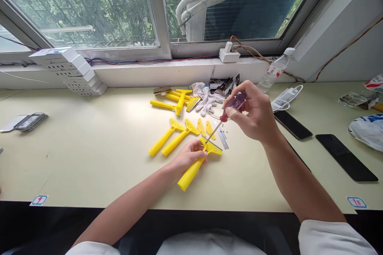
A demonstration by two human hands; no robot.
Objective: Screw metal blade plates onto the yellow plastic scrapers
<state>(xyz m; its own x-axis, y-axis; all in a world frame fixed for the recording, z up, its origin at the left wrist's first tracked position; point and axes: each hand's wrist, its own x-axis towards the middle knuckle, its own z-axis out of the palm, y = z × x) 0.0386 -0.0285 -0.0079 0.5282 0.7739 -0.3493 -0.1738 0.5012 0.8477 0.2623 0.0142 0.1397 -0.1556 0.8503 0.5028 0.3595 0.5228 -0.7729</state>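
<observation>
My left hand [191,153] is closed round the neck of a yellow scraper [192,173], which has a blade along its head and points away from me. In my right hand [254,111] is a screwdriver [237,102] with a purple and red handle. Its shaft slants down, and the tip meets the scraper's head near a screw hole. Left of it lie two yellow scraper handles [161,142]. Behind the head are two small yellow cover plates [201,127], loose metal blades [222,137] and several tiny screws [226,132].
Assembled yellow scrapers [179,103], white gloves [205,97] and dark packets [221,83] lie at the back. A plastic bottle [275,71], a power strip [284,97] and phones [346,157] are on the right. Stacked white boxes [72,69] stand back left.
</observation>
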